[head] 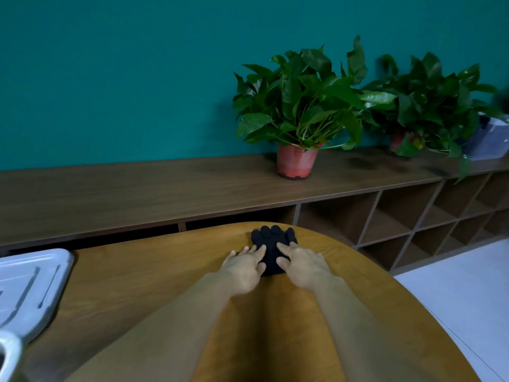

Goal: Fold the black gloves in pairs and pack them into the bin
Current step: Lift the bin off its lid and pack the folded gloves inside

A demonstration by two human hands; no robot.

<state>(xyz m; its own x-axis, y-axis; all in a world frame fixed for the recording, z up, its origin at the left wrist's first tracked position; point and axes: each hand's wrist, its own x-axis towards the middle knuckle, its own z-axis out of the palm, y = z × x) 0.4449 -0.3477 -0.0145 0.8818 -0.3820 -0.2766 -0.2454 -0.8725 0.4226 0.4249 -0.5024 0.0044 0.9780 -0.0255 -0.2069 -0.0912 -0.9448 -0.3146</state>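
Black gloves [271, 244] lie flat on the wooden table [154, 274] near its far edge, fingers pointing away from me. Whether it is one glove or a stacked pair I cannot tell. My left hand [245, 267] rests with straight fingers on the gloves' left side. My right hand [298, 264] presses flat on their right side, fingers straight. The cuff end is partly hidden between my hands.
A white plastic bin lid [30, 285] lies at the table's left edge, and a white rim [11, 354] shows at the bottom left corner. Behind the table runs a long wooden shelf [137, 188] with two potted plants [300, 111] and open cubbies at right.
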